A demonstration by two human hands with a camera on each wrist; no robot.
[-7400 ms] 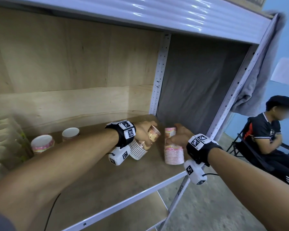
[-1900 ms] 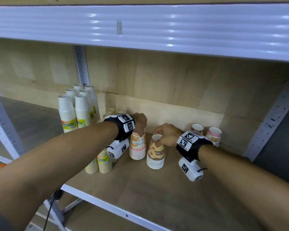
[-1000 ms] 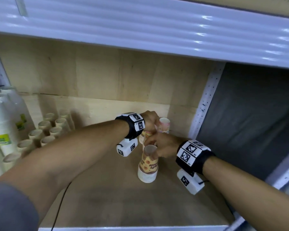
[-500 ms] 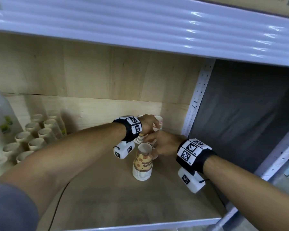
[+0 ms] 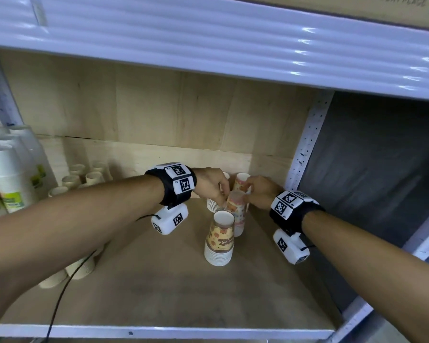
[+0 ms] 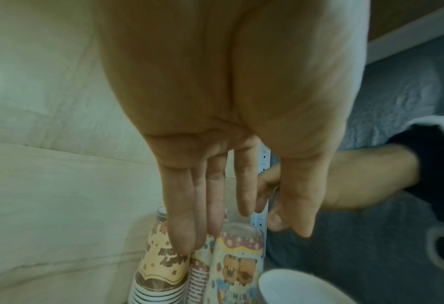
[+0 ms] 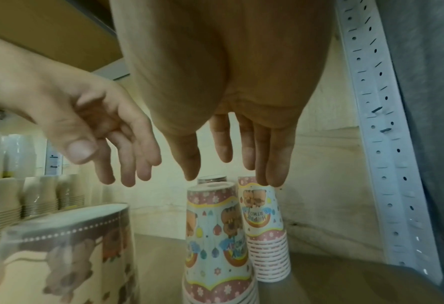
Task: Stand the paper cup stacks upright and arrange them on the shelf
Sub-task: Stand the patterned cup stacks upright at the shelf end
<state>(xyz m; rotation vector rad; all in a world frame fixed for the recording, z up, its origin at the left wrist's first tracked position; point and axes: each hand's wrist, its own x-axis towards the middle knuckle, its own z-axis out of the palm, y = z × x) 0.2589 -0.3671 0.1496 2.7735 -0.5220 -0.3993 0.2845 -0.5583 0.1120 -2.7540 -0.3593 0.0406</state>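
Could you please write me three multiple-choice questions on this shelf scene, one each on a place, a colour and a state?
1. Where do the patterned cup stacks stand?
A. at the front left edge
B. in the back right corner, by the post
C. on the floor

2. What colour is the post?
A. white
B. black
C. red

3. How is the nearest stack placed?
A. lying on its side
B. held in the air
C. upright on the shelf

Answers:
1. B, they cluster beside the post.
2. A, the perforated metal is white.
3. C, its wide end sits on the board.
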